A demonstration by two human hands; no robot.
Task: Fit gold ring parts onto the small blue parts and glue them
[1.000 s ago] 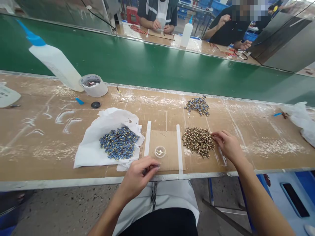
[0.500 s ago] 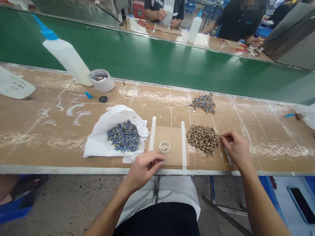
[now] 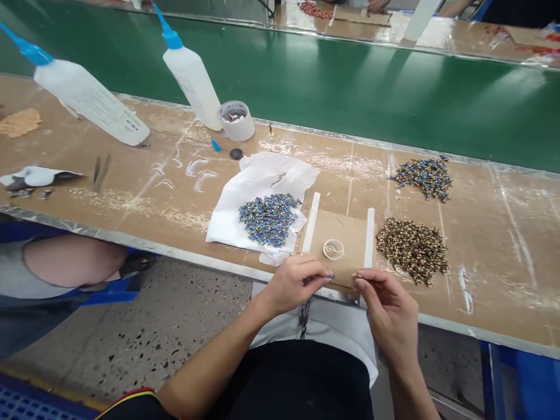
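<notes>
My left hand [image 3: 301, 281] pinches a small blue piece [image 3: 331, 276] over the near edge of the cardboard pad [image 3: 350, 227]. Facing it, my right hand [image 3: 387, 303] pinches a tiny brownish piece [image 3: 357, 276]; its shape is mostly hidden by the fingertips. A gap separates the two pieces. Just beyond the hands stands a small round clear cup [image 3: 333, 249] with a pale curl of material inside. Many blue-and-yellow pieces [image 3: 269, 219] lie on white paper [image 3: 227, 216] to the left. On the right is a heap of brown-and-cream pieces [image 3: 411, 248].
Behind the brown heap lies a pile of mixed blue and brown pieces [image 3: 423, 178]. Two white bottles with blue nozzles [image 3: 192, 81] and a tape roll [image 3: 236, 122] stand at the back left. A green belt [image 3: 332, 87] runs behind the table. Another person's leg [image 3: 74, 259] is at left.
My right hand has come from the right side of the brown heap to the pad, close to my left hand. My view has turned left and down.
</notes>
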